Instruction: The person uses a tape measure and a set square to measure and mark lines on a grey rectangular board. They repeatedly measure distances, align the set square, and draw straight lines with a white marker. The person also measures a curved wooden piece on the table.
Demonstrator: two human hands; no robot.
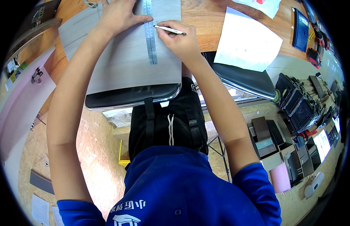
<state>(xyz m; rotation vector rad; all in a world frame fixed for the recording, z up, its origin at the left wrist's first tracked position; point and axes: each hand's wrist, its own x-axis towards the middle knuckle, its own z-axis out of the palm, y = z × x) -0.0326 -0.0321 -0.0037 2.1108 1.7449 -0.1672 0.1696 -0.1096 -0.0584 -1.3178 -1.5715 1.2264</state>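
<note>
A light grey board (118,75) lies in front of me, its near edge over a black padded seat. Along its middle runs a metal ruler (151,51), pointing away from me. My left hand (118,15) rests at the ruler's far part, thumb stretched across to it; its other fingers are partly cut off by the top edge of the view. In my right hand (182,39) is a slim white pen (171,29). The pen's tip points left, close beside the ruler's right edge; whether it touches the board I cannot tell.
A white paper sheet (246,41) overlaps the wooden table (201,22) and a second black seat (242,79). Beyond it lies a dark blue folder (300,30). Open boxes (271,150) and a black tool bag (295,100) stand on the right. A pale panel (28,98) leans at left.
</note>
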